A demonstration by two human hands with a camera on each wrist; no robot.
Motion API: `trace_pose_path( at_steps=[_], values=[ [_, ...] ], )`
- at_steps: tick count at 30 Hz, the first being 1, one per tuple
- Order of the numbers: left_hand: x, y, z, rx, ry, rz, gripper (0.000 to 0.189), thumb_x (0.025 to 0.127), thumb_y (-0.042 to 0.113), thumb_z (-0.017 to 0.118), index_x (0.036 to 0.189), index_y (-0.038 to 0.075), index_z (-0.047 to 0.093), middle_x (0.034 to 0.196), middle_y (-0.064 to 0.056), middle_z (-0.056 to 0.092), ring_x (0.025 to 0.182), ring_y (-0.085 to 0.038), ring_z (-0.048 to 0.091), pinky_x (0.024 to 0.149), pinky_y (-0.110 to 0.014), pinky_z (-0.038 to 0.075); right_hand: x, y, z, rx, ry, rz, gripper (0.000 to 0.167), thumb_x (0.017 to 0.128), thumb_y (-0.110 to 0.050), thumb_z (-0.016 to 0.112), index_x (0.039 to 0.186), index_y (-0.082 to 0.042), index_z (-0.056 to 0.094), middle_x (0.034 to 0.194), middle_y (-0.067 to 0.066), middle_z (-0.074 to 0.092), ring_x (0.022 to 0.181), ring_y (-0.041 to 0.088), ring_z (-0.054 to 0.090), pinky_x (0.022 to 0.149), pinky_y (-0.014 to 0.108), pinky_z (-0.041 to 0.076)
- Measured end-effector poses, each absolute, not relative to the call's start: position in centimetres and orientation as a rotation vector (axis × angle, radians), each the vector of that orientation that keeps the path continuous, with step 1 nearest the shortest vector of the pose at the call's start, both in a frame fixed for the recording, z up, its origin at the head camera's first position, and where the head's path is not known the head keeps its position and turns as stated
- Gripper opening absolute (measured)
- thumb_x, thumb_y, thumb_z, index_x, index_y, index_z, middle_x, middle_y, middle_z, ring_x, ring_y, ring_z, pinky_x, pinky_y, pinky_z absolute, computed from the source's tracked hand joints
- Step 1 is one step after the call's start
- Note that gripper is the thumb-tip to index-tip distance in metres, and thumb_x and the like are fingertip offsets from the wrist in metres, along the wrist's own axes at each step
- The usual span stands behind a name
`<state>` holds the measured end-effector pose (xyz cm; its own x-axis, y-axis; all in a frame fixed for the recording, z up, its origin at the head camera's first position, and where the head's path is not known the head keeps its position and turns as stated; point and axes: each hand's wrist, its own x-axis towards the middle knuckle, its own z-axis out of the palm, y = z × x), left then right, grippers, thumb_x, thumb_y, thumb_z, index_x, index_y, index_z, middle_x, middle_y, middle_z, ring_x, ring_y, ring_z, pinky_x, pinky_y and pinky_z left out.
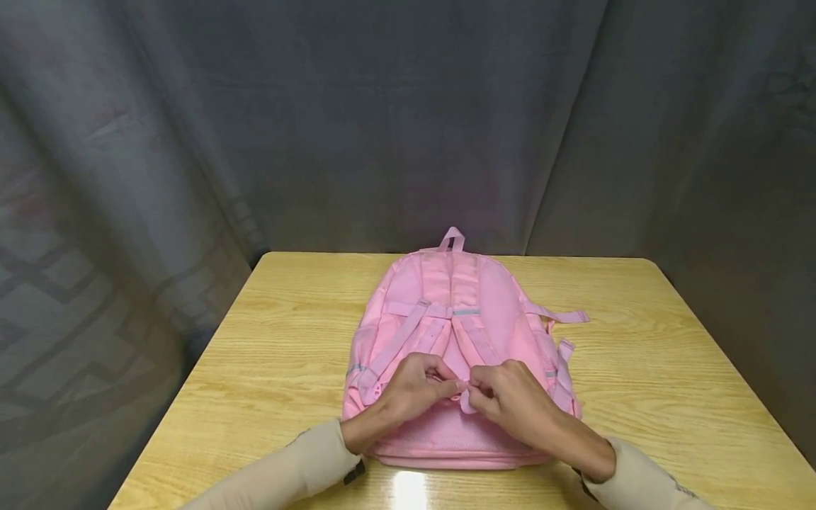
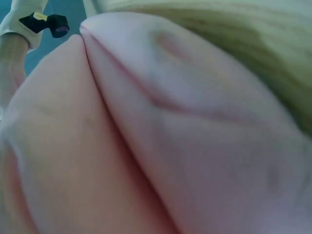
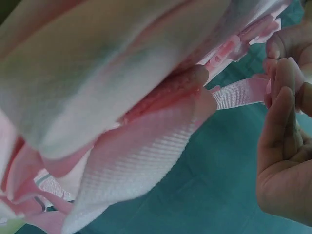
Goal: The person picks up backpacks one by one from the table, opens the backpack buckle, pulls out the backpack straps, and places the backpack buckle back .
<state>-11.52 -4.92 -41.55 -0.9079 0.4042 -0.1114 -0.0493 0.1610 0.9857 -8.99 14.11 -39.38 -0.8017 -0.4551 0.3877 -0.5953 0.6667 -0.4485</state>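
Observation:
A pink backpack lies on the table with its back panel and shoulder straps facing up. Over its lower half, my left hand and my right hand meet, fingertips almost touching. Both pinch pink strap webbing between thumb and fingers; a pale pink tab shows under the right fingertips. The fingers hide most of the held part, so its exact form cannot be told. In the left wrist view, the bag's pink fabric fills most of the frame.
The wooden table runs out on both sides of the bag. At the bag's right, loose side straps spread out, and a top loop stands at its far end. Grey curtains hang behind and beside the table.

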Motion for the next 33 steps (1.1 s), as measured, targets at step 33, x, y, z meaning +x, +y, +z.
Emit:
trace_pose_path(
  at_steps=[33],
  values=[
    [-11.71,-4.85,-41.54,0.144,1.823,1.926,0.012,0.085,0.0,0.072,0.092,-0.009,0.067,0.079,-0.007,0.072,0.072,-0.015,0.07,0.074,-0.033,0.063,-9.03,14.16,-39.35,0.899,-2.377,0.664,0.03,0.077,-0.003,0.066,0.062,-0.023,0.048,0.05,-0.021,0.037,0.048,-0.013,0.026,0.04,0.004,0.024]
  ],
)
